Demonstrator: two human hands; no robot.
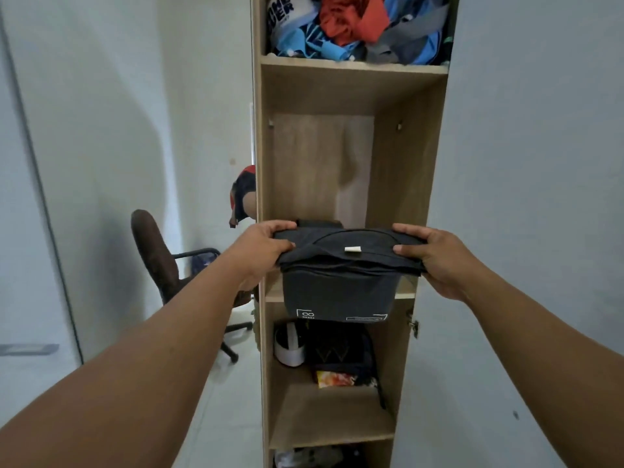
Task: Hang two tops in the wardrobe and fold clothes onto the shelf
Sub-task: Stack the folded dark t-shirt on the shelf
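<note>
at far left a brown office chair [158, 255] stands by the wall, one only. next comes the left hand [266, 246], thumb on top and fingers curled under the left edge of the folded dark top [341, 275]. that top sits in front of the middle shelf [405, 295] of the open wooden wardrobe [381, 157], its front flap drooping over the shelf lip, with one white neck label showing; whether its back edge rests on the board i cannot tell. something dark lies on the shelf just behind it. the cloth looks light, soft and floppy, not slippery, so it likely needs support at both side edges with fingers underneath, or the fold may sag open. the right hand [435, 256] pinches the right edge the same way. so: two hands, one top in hand. above, one shelf holds a tangled heap of clothes [358, 28], too jumbled to count. below, a dark bag [341, 352] and a white object [288, 349] sit.
</note>
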